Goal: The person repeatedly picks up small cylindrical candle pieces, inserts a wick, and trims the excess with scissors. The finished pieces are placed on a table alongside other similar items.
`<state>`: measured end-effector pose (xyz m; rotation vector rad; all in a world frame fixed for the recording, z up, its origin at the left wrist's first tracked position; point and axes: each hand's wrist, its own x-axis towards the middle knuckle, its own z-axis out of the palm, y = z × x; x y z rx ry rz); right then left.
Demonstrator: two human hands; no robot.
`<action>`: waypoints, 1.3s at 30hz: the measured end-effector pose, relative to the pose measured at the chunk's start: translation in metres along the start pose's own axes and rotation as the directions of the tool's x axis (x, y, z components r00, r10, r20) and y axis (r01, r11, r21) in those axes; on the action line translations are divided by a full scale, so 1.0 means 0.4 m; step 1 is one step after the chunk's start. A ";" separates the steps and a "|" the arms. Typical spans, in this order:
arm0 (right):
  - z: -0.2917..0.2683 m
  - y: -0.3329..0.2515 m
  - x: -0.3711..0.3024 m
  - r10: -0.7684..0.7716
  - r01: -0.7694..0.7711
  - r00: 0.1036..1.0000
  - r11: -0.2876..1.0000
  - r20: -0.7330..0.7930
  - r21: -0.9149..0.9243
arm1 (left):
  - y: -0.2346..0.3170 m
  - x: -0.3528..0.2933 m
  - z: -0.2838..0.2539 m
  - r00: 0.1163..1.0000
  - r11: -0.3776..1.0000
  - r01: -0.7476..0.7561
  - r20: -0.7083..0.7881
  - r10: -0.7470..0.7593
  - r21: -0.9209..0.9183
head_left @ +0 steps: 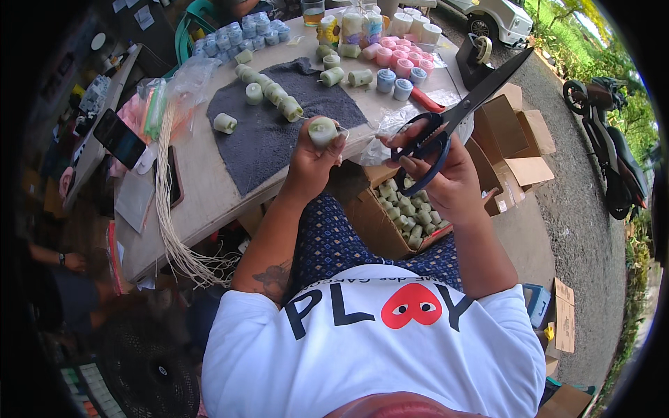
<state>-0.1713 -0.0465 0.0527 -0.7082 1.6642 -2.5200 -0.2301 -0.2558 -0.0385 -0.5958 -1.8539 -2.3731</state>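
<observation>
My left hand [311, 164] grips a pale green candle [323, 132] above the table's near edge, its round end facing up. A thin white wick shows beside the candle. In my right hand [449, 177] is a pair of scissors [456, 115] with dark handles, its long black blades pointing up and to the right, away from the candle. Past my left hand, several green candles [272, 92] lie in a row on a dark grey cloth [254, 157]. Another green candle [224, 123] rests alone at the cloth's left side.
Blue, pink and white candles stand in groups at the table's [198, 209] far side. A bundle of white wicks [165, 181] hangs over its left edge, near a phone [120, 138]. Below my right hand, a cardboard box [376, 219] holds many green candles. Another person's hand [74, 262] shows at left.
</observation>
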 end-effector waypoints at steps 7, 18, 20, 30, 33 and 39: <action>-0.066 0.230 -0.180 0.560 -0.638 0.745 0.757 0.362 0.143 | 0.013 0.029 -0.013 0.987 0.751 0.108 -0.020 -0.159 -0.652; -0.011 0.243 -0.071 0.652 -0.679 0.722 0.733 0.232 0.052 | 0.000 0.015 -0.002 0.989 0.716 0.103 -0.007 -0.149 -0.691; -0.015 0.226 -0.066 0.678 -0.684 0.711 0.728 0.186 -0.042 | 0.012 0.015 -0.002 0.984 0.731 0.128 -0.005 -0.177 -0.670; -0.208 0.117 0.147 0.349 -0.237 0.909 -0.018 -0.228 -0.971 | 0.232 0.169 -0.016 0.986 0.303 0.159 -0.139 -0.088 0.940; -0.197 0.213 0.247 0.140 -0.130 0.981 -0.031 -0.133 -0.991 | 0.136 0.298 -0.050 0.987 -0.018 0.101 -0.103 -0.127 0.995; -0.233 0.168 0.153 -0.204 0.258 0.937 -0.145 0.284 -0.955 | 0.043 0.345 -0.110 0.968 -0.013 0.062 -0.064 -0.243 0.998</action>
